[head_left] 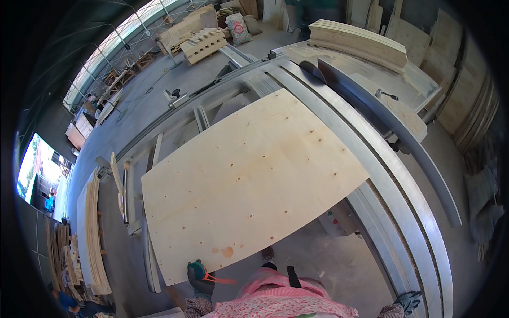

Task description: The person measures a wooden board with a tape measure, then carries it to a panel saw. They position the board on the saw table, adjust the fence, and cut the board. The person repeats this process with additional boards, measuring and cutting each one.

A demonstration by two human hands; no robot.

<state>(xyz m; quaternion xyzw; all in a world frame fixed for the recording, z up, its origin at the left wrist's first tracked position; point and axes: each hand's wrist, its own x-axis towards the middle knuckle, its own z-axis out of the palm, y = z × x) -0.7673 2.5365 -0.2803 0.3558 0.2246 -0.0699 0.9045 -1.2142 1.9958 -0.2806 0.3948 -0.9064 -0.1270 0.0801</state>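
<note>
A large plywood panel with small knots and a reddish stain near its front edge lies across the sliding table and side frame of a panel saw. My left hand, in a dark glove, is at the panel's near left edge. It grips a green tape measure with an orange strap; no drawn-out blade shows. On the near end of the aluminium sliding table, at lower right, rests my gloved right hand, fingers spread and nothing held. Beyond the panel, a circular saw blade stands by the metal rip fence.
Stacked boards and a wrench-like tool lie on the saw's far table. Plywood sheets lean at right. A stack of panels stands at left. A person is at lower left. A cable crosses the floor.
</note>
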